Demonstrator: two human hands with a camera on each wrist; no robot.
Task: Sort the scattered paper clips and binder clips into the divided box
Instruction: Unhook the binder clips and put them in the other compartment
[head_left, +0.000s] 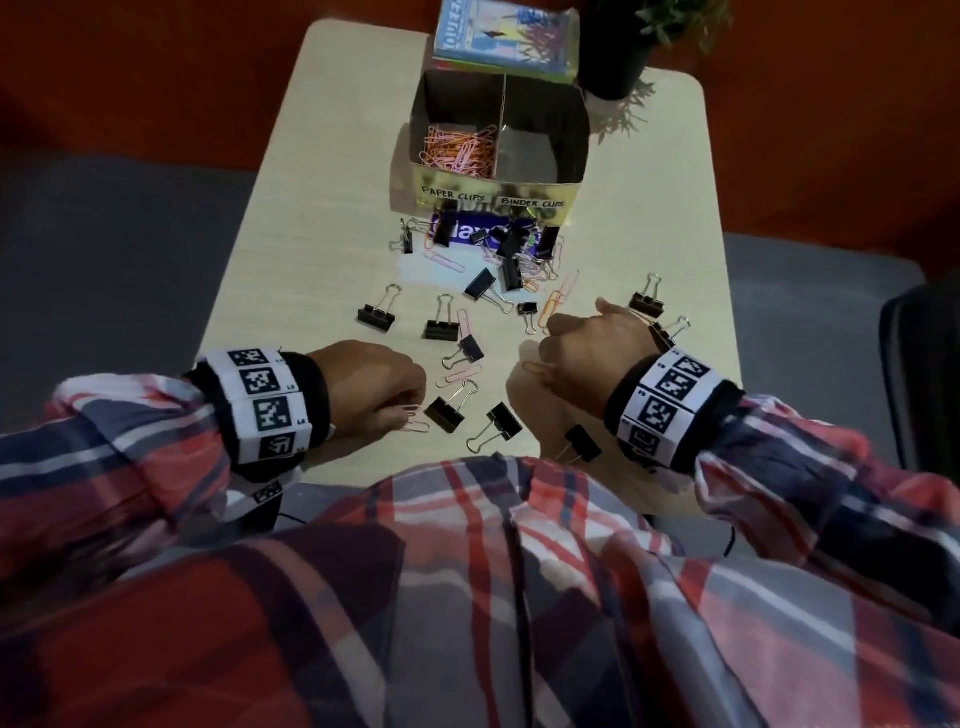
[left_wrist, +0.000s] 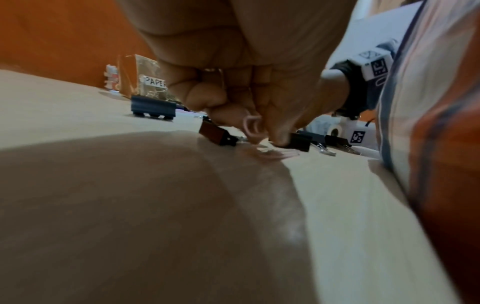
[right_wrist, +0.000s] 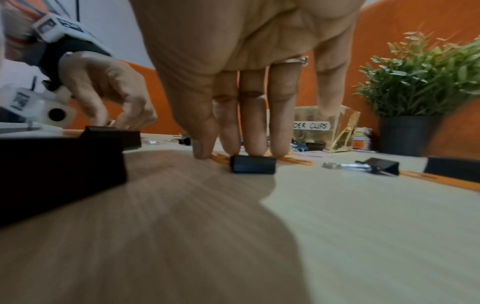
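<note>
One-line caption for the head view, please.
Both hands, left hand and right hand, reach among scattered clips before the divided box.

A potted plant (head_left: 631, 47) and a book (head_left: 504, 36) sit at the table's (head_left: 322, 156) far edge.

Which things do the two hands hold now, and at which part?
Left hand pinches a pink paper clip at its looped end. Right hand holds nothing.

The table (head_left: 311, 218) has a pale, matt wood-grain surface. The divided box (head_left: 519, 195) appears to be card faced with glossy gold foil and white paper labels. The binder clips (head_left: 376, 317) have matt black bodies and bright metal wire handles. The sleeves (head_left: 130, 431) are plaid woven cloth.
</note>
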